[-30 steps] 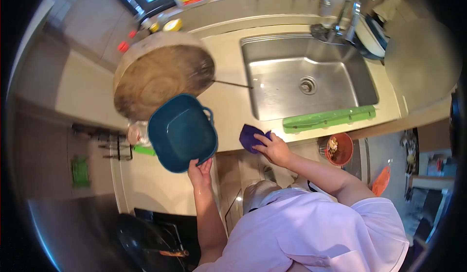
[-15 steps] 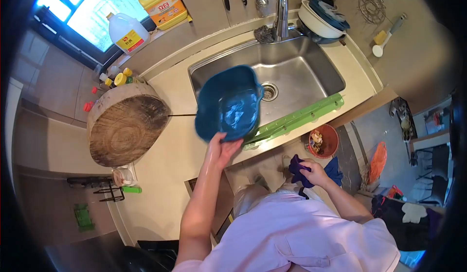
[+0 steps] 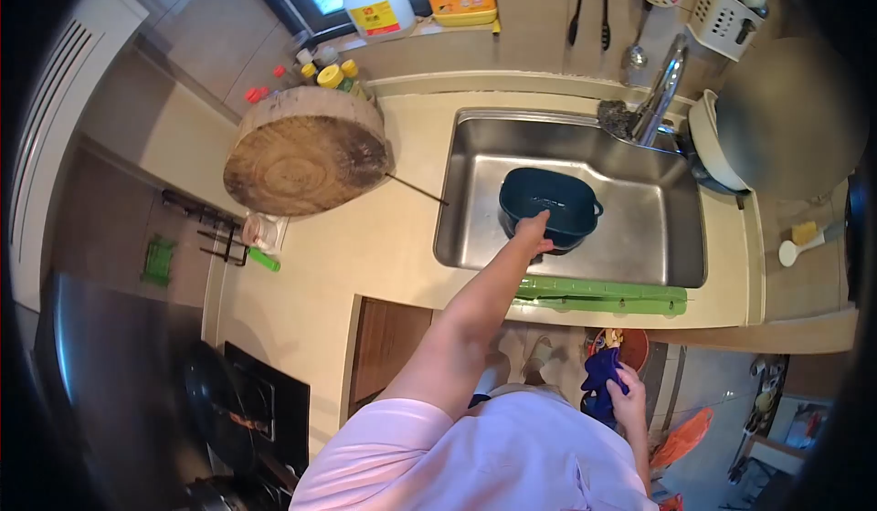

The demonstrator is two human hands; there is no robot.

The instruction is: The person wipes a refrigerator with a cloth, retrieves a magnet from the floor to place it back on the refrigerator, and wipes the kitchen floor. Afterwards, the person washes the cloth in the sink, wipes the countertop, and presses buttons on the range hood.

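A dark blue plastic basin (image 3: 566, 223) is inside the stainless steel sink (image 3: 649, 246), left of its middle. My left hand (image 3: 534, 232) grips the basin's near rim, with the thumb over the inside and the fingers at the outer wall. Below the counter edge, beside my body, my right hand (image 3: 628, 392) is closed on a crumpled purple-blue cloth (image 3: 603, 371). Along the sink's front edge lies a green plastic strip (image 3: 603, 295).
A thick round wooden chopping board (image 3: 306, 159) leans on the counter to the left, before several bottles. The faucet (image 3: 660, 95) rises behind the sink, with a white bowl (image 3: 722, 146) to its right. A red bucket (image 3: 635, 347) holding scraps stands on the floor.
My left hand has moved the basin from above the sink's front left down into the sink. My right hand still holds the cloth. The head view has shifted left.
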